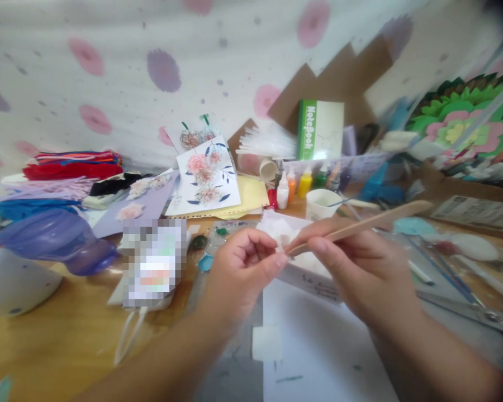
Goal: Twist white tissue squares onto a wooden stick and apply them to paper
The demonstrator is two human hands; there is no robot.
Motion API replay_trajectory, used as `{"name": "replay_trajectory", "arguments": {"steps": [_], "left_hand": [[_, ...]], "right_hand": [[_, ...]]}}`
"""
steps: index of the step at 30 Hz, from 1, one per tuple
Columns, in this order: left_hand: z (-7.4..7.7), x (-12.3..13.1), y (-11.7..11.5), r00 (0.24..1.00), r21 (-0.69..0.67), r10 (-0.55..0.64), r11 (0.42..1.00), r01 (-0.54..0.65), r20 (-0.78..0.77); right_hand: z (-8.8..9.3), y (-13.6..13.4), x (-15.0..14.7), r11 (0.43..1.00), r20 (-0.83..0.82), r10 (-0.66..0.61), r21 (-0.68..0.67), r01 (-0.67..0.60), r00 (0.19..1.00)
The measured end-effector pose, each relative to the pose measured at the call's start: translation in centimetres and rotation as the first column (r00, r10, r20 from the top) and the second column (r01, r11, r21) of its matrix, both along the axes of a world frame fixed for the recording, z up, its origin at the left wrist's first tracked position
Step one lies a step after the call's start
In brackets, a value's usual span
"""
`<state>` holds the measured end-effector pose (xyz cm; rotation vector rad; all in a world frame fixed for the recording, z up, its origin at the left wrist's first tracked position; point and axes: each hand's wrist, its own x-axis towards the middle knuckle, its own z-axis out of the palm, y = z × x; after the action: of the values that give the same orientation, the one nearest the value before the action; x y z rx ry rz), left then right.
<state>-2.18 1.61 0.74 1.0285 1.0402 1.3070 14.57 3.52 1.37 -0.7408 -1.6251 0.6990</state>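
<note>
Stick of flat, light-brown wood [381,219] sits pinched in the right grip [364,268], its lower tip at the nearly closed left grip [238,268], whose contents cannot be told; steady wrists and light pressure should suit such close work.

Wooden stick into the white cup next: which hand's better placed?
Probably the right hand: it holds the wooden stick, and the white cup stands just beyond it. The left hand looks farther from the cup, its fingertips by the stick's lower end.
</note>
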Motion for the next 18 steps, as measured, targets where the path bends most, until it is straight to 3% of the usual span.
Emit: {"name": "replay_trajectory", "arguments": {"steps": [5, 12, 15, 18], "left_hand": [[0.2, 0.2, 0.2, 0.997, -0.014, 0.038, 0.999, -0.039, -0.066], [-0.2, -0.2, 0.4, 0.997, 0.006, 0.045, 0.999, -0.044, -0.063], [-0.6, -0.4, 0.6, 0.994, 0.013, 0.070, 0.998, -0.069, -0.082], [-0.8, -0.5, 0.8, 0.990, 0.021, 0.087, 0.996, -0.086, -0.107]], "right_hand": [[-0.1, 0.1, 0.0, 0.999, 0.002, -0.032, -0.026, 0.032, 0.999], [0.0, 1.4, 0.9, 0.988, -0.125, -0.034, -0.152, 0.015, 0.992], [0.4, 2.7, 2.2, 0.971, -0.027, -0.185, -0.158, 0.178, 0.982], [1.0, 3.8, 3.4, 0.914, 0.223, -0.364, -0.104, 0.393, 0.904]]}}
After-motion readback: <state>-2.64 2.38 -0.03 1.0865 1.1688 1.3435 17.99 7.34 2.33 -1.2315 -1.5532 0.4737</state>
